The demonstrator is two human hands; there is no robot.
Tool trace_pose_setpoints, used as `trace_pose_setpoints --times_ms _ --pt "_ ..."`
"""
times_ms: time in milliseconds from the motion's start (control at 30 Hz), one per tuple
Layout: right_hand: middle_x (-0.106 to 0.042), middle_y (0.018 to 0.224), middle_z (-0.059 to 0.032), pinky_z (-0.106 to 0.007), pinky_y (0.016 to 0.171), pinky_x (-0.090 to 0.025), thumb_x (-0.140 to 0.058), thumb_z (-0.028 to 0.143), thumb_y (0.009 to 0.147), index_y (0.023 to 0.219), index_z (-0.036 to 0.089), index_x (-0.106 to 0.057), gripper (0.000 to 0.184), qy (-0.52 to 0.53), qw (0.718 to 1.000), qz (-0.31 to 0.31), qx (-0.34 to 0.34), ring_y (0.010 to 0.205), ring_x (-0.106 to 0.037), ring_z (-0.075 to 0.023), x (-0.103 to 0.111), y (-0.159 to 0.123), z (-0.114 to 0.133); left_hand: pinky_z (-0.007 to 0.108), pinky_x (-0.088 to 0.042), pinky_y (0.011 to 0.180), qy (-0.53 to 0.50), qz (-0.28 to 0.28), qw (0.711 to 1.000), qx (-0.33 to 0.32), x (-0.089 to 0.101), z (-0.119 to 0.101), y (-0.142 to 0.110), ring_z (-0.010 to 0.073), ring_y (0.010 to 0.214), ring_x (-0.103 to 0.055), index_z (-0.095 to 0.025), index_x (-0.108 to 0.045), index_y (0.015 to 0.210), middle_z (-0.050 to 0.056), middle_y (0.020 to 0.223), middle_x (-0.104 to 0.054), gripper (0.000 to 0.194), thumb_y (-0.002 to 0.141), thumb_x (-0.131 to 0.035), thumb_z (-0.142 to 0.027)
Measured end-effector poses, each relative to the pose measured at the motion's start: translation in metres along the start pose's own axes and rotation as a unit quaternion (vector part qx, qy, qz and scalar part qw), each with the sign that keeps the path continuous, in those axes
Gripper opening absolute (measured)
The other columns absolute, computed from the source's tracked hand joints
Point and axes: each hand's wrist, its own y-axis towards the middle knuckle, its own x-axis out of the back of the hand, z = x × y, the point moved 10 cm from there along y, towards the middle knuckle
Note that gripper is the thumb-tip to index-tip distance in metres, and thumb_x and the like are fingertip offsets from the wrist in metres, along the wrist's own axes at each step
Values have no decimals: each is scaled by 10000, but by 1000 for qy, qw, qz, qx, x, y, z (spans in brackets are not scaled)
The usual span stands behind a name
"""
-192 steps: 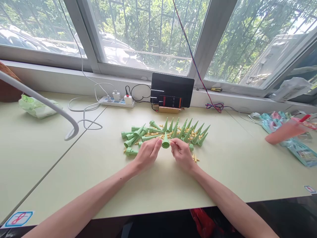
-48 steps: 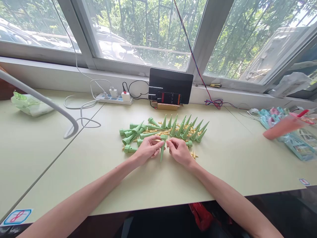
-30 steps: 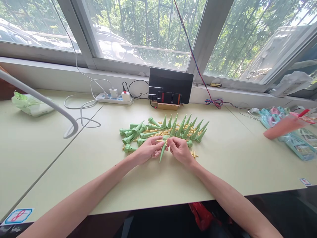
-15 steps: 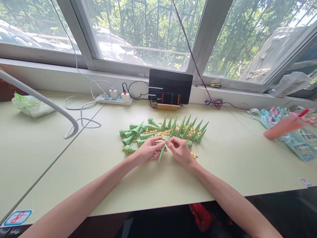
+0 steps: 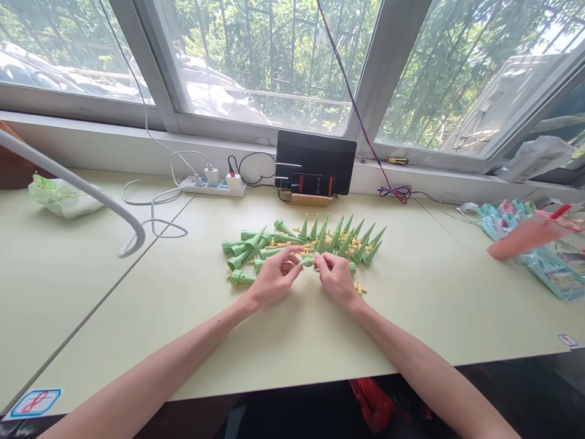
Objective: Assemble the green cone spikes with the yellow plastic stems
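- Your desk [image 5: 315, 341] carries everything; working low over its near part should make a dropped piece easy to recover.
- Green conical spikes lie on their sides to the left [image 5: 241, 277] and stand point-up to the right [image 5: 320, 242], just beyond your knuckles; best not brush them.
- Your left hand [image 5: 273, 277] has thumb and forefinger apart by the held spike's narrow end; whether the fingers grip it, you cannot tell here.
- Your right hand [image 5: 337, 277] has its fingers pinched together, seemingly on a small yellow fitting.
- The held spike [image 5: 308, 261] sits between both hands, pointing left; bracing its body would steady it.
- The yellow fitting [image 5: 314, 260] meets its wide end; keep any pressure straight.
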Motion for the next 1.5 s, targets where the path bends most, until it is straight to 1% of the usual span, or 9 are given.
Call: trace_pose_setpoints --times_ms 100,167,233,333,467,567,733,1133,1500 --pt "-419 436 37 -259 456 -301 -489 512 936 617 201 -536 448 10 1000 2 -22 425 -407 -129 0 1 -5 219 -448 537 58 -25 997 -31 3 -4 -1 94 579 -523 -183 -587 1103 25 863 -607 295 855 -628 -336" --pt "-410 409 43 -258 451 -303 -486 523 935 614 202 -523 456 17 999 0 -33 406 -403 -128 0 1 -7 226 -438 547 101 -51 992 -50 8 -5 0 108 599 -521 -172 -589 887 18 783 -600 172 873 -606 -342" --pt "-405 394 49 -257 448 -302 -478 531 937 615 202 -512 462 27 999 -5 -42 390 -394 -123 1 0 -8 233 -400 540 148 -76 983 -75 12 -7 0 113 584 -477 -171 -504 670 -2 652 -536 296 895 -578 -350" --pt "-409 390 54 -254 441 -299 -474 537 940 623 201 -509 463 40 998 -8 -49 374 -391 -117 1 0 -10 245 -341 525 193 -90 971 -108 14 -8 0 107 548 -394 -177 -375 574 -26 558 -420 422 928 -534 -341" --pt "-412 389 56 -250 430 -298 -479 534 939 631 200 -514 456 53 997 -5 -51 364 -401 -115 0 0 -12 240 -379 548 209 -73 967 -125 9 -10 -1 116 600 -444 -178 -456 664 -8 644 -496 314 964 -451 -271" --pt "-405 380 59 -248 422 -299 -477 533 941 635 200 -514 453 61 997 1 -49 352 -402 -115 -2 0 -12 225 -446 561 189 -62 973 -118 7 -12 -3 117 675 -545 -190 -569 924 23 868 -615 94 932 -478 -212" --pt "-424 369 61 -245 420 -318 -469 530 949 666 197 -539 442 64 996 38 -46 334 -395 -112 -9 -2 -9 231 -497 548 178 -57 977 -107 5 -13 -4 99 627 -572 -201 -566 1147 42 1006 -655 302 861 -628 -276" --pt "-428 361 54 -253 432 -320 -448 540 949 657 186 -565 473 10 997 76 -32 336 -390 -112 -18 -3 -4 214 -459 531 188 -73 972 -121 7 -13 -2 103 623 -550 -198 -588 1012 5 822 -625 111 905 -566 -219" --pt "-445 380 39 -255 433 -307 -438 555 958 645 198 -549 488 -9 999 23 -20 360 -438 -131 -7 -1 -6 241 -442 568 246 -44 961 -122 3 -12 -1 88 585 -508 -192 -534 885 -4 852 -578 24 881 -558 -190"
